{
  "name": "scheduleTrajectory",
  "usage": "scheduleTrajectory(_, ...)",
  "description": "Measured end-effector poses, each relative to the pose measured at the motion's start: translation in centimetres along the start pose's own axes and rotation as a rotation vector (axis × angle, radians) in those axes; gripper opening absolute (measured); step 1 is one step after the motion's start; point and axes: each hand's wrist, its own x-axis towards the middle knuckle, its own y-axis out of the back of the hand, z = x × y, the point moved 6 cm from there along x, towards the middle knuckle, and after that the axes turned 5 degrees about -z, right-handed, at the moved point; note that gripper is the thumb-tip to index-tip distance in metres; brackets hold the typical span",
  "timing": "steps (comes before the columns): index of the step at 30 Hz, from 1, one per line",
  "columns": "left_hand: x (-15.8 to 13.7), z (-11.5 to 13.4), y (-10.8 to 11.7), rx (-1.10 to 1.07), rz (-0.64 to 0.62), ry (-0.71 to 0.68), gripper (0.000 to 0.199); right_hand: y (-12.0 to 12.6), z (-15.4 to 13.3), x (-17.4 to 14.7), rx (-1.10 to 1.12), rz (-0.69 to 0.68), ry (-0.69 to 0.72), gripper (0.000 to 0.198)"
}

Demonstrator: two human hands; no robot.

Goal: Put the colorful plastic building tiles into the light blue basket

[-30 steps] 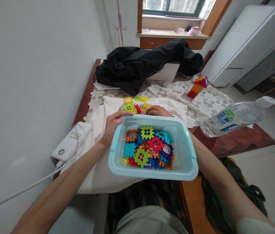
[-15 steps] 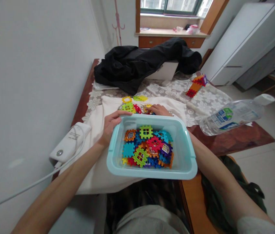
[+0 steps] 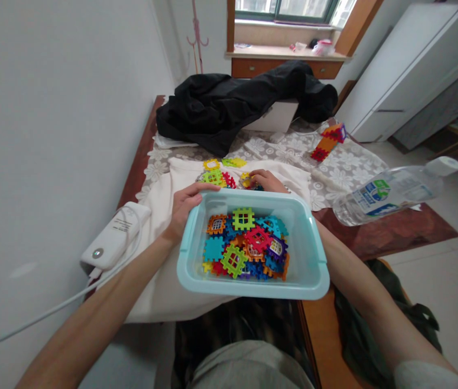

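A light-blue plastic bin holds several colourful interlocking plastic building pieces, some with window grilles. My left hand is closed on the bin's far left corner, fingers lying along the rim. Beyond the far rim, my right hand reaches down to the cloth with its fingers curled. A dark blue bit shows beneath those fingers, but the bin hides part of the hand. Just left of the fingertips lies a yellow piece. A lime-green piece and red pieces lie farther left.
A white cloth covers the table's near part. At right stand a clear bottle and an orange-red assembled shape. Black fabric drapes across the back. A white corded device sits at the left edge by the wall.
My right hand's fingers have drawn slightly right and curled, uncovering more of the yellow piece. My left hand and the bin stay in place.
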Motion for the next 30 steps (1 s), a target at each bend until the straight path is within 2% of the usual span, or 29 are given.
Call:
scheduleTrajectory(5, 0.0, -0.1, 0.1, -0.004, -0.007, -0.008, 0.029, -0.1, 0.3, -0.2, -0.024, -0.029, -0.125, 0.037)
scheduleTrajectory(8, 0.0, 0.1, 0.0, -0.015, -0.003, -0.014, 0.028, -0.1, 0.1, -0.3, -0.052, -0.029, -0.143, 0.059)
scheduleTrajectory(10, 0.0, 0.1, -0.1, -0.021, -0.004, -0.002, 0.030, -0.1, 0.0, -0.3, -0.094, -0.046, -0.146, 0.065)
scheduleTrajectory(16, 0.0, -0.3, 0.4, 0.029, -0.011, -0.004, 0.032, 0.1, -0.1, -0.4, -0.090, -0.054, -0.203, 0.053)
scheduleTrajectory(22, 0.1, -0.5, 0.8, 0.110, -0.004, -0.024, 0.033, 1.3, -1.2, -0.5, -0.036, 0.064, -0.162, 0.056)
scheduleTrajectory(30, 0.0, -0.5, 0.9, 0.115, 0.002, -0.012, 0.034, 1.2, 0.6, -0.5, 0.147, 0.045, -0.204, 0.042)
